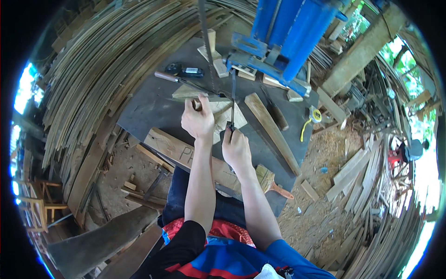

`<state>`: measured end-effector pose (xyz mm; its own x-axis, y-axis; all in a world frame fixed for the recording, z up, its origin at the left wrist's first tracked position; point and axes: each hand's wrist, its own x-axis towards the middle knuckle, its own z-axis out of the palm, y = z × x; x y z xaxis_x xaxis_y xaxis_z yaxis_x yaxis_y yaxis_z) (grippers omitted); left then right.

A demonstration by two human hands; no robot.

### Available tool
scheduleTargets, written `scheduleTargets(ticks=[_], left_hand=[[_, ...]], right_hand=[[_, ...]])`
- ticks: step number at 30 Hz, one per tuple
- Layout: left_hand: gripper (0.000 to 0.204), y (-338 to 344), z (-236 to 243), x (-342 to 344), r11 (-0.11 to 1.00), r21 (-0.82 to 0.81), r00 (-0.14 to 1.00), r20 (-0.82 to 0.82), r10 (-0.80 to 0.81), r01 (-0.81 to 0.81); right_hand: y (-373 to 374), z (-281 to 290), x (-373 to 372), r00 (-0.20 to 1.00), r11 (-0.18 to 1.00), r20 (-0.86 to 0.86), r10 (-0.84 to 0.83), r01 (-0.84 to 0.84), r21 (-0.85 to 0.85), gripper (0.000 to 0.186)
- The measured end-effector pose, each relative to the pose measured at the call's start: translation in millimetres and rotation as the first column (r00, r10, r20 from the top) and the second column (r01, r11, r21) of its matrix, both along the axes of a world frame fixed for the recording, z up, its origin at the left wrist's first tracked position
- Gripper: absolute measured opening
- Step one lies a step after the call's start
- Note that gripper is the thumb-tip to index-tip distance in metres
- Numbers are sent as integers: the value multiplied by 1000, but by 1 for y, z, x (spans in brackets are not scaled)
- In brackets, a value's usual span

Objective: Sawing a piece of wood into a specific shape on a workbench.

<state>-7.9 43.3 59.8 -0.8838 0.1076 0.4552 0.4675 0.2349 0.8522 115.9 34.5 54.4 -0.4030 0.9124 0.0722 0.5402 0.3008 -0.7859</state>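
My left hand (198, 120) is closed above a pale wood board (226, 118) on the dark metal table (139, 108). A small end of wood (197, 106) shows between its fingers; the rest is hidden. My right hand (236, 148) is closed around the black near end of a long thin metal bar tool (233, 95). Its bar points away from me, over the board. Just beyond my left hand, a tool with a wooden handle (166, 76) and a slim dark shaft lies across the table. A narrow saw blade (206, 35) comes down past my left hand.
A blue machine frame (283, 37) rises at the back. A marked plank (172, 148) lies along the near edge, with a brush (277, 187) to its right. A long wood bar (272, 132) and a yellow tape measure (315, 116) lie right. Stacked boards (107, 60) fill the left.
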Motion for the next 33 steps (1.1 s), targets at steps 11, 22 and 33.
scheduleTargets(ticks=[11, 22, 33], left_hand=[[38, -61, 22, -39, 836, -449, 891, -161, -424, 316], [56, -62, 47, -65, 260, -894, 594, 9, -804, 365], [45, -46, 61, -70, 212, -897, 589, 65, -805, 389]], right_hand=[[-11, -4, -10, 987, 981, 90, 130, -141, 134, 28], [-9, 10, -2, 970, 955, 43, 240, -244, 169, 22], [-7, 14, -6, 957, 899, 217, 193, -261, 350, 22]])
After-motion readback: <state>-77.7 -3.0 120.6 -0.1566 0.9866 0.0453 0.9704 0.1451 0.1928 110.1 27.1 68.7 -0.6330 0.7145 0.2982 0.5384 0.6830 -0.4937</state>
